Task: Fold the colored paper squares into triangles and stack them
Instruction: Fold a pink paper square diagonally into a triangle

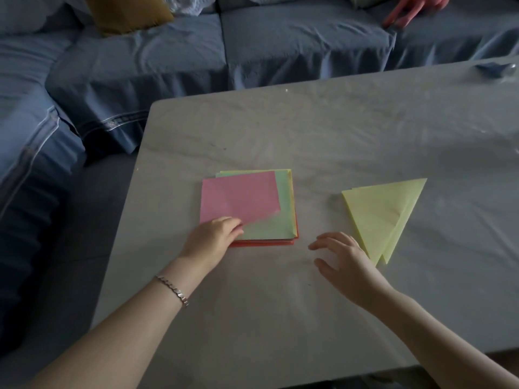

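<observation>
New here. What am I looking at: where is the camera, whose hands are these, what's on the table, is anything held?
There is no robot, just a person working bare-handed. The single picture comes from a camera worn on their head, looking forward and down.

On the pale table lies a stack of paper squares, with a pink sheet on top, turned askew over a green one. To its right lie the yellow triangles, already folded, with two tips showing at the near end.

The left hand, with a bracelet on its wrist, appears to pinch the pink sheet's near corner. The right hand is open and holds nothing, right beside the triangles; I cannot tell if it touches them.

Behind is a blue sofa, with another person's hand resting on it.
</observation>
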A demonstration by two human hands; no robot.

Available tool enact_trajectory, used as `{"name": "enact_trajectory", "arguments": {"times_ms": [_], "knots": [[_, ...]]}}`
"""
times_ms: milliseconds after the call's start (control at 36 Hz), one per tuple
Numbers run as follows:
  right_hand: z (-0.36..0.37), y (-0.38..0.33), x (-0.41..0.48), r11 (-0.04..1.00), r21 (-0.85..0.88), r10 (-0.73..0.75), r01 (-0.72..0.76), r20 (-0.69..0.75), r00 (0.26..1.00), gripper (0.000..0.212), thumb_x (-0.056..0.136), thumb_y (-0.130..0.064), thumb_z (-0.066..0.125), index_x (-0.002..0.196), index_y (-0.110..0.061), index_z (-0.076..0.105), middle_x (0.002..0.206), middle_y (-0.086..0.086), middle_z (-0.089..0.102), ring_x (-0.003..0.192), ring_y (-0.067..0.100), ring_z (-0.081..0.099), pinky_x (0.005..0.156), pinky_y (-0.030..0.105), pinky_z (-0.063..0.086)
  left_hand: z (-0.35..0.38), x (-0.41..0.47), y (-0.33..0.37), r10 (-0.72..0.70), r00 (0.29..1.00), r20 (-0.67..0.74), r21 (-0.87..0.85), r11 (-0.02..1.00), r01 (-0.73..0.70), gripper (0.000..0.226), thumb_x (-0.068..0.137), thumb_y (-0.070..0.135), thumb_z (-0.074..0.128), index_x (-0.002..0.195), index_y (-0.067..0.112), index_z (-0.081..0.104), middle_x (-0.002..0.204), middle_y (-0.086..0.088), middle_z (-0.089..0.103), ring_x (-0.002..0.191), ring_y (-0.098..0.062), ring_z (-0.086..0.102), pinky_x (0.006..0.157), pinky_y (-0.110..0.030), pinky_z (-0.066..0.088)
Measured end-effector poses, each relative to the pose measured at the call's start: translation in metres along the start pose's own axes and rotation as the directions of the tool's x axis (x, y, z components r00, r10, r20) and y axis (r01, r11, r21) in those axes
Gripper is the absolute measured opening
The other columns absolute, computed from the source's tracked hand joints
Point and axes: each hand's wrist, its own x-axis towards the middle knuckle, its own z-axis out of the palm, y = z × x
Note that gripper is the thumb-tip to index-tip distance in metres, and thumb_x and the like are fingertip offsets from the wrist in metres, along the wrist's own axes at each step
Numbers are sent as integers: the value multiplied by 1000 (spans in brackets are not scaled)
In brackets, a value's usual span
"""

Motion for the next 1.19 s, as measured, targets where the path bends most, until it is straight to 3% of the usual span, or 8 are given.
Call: {"name": "enact_trajectory", "arguments": {"times_ms": [111,250,389,556,806,944,1083,1194], "knots": [[-2,-1,0,997,38,-57,63,-125,990,47,81,-13,67,125,-21,52,119,-8,46,113,12,48,97,28,41,-6,-12,7,100,988,-115,-3,995,-101,22,76,19,50,79,12,71,73,-4,71,59,-29,65,54,-26,51],[-5,-2,4,983,-47,-186,180,-184,965,68,74,-20,76,132,-29,41,133,4,42,122,14,37,99,31,32,-9,-29,25,171,957,-233,-50,981,-187,27,76,34,50,68,19,70,61,5,68,53,-17,62,52,-26,41],[-8,-1,4,940,-76,-341,332,-160,926,25,82,-40,60,95,-21,72,116,2,58,109,14,50,91,35,45,-6,-43,36,171,947,-273,-81,976,-200,32,74,45,50,61,22,68,59,11,66,52,-13,61,56,-21,36],[-7,10,-3,911,-102,-412,400,-169,895,35,85,-47,50,76,-23,73,95,-11,67,103,8,55,85,35,46,-4,-53,38,-88,996,-4,-278,957,83,96,59,89,27,120,21,58,126,9,56,115,-7,53,91,-14,34],[-6,12,-16,925,-24,-380,380,-6,925,28,83,-45,53,81,-25,73,87,-17,69,101,-1,56,85,31,51,-1,-25,40,-582,717,384,-710,311,632,49,83,42,62,121,14,49,118,0,55,103,-15,51,83,-29,36],[-7,8,-21,915,-39,-393,401,134,910,17,78,-40,57,80,-30,70,85,-17,69,99,-4,57,83,20,47,0,-16,43,-590,734,336,-615,452,646,68,73,32,75,130,11,44,121,-8,55,107,-24,57,91,-32,45],[-10,-3,-26,927,90,-376,365,193,906,12,74,-32,67,82,-26,73,85,-10,70,88,2,59,80,4,40,-2,-12,47,-394,878,271,-535,697,478,9,73,13,73,75,13,65,76,-6,68,71,-22,63,71,-35,50],[-18,-11,-24,933,292,-235,211,47,971,14,74,-37,70,84,-28,73,95,-18,66,93,-2,60,84,19,48,-4,-17,58,-280,950,135,-526,793,308,11,82,12,65,75,4,63,68,2,59,61,-10,47,61,-26,39]]}}
